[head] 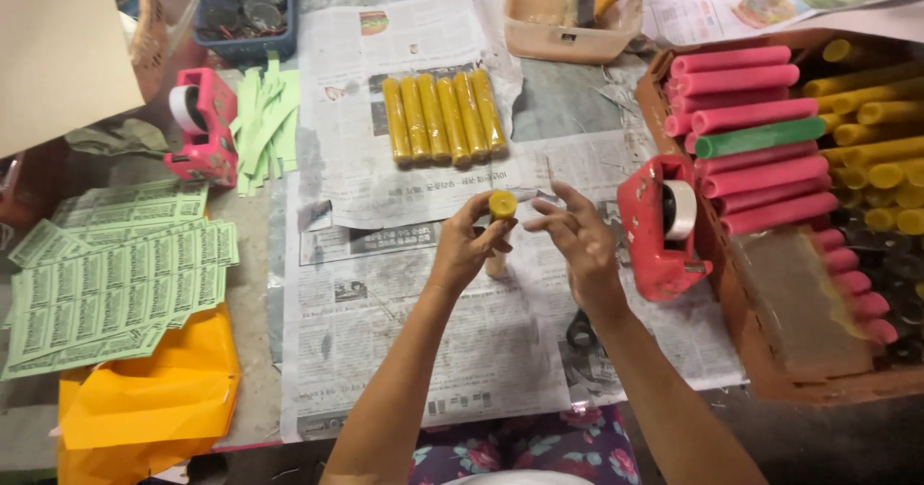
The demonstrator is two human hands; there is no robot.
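My left hand (467, 244) grips a yellow paper tube (501, 206) upright, its round end facing me, above the newspaper-covered table (404, 350). My right hand (577, 235) is beside the tube's right, fingers pinching a strip of clear tape (547, 179) that runs to the tube's top. Several finished yellow tubes (443, 117) lie side by side on the newspaper beyond my hands.
A red tape dispenser (662, 225) stands right of my hands, a pink one (200, 127) at the left. A brown tray (770, 370) holds pink, yellow and one green tube. Green paper strips (265, 124), green label sheets (115, 283), yellow paper (144, 398), a tub with a brush (577, 9).
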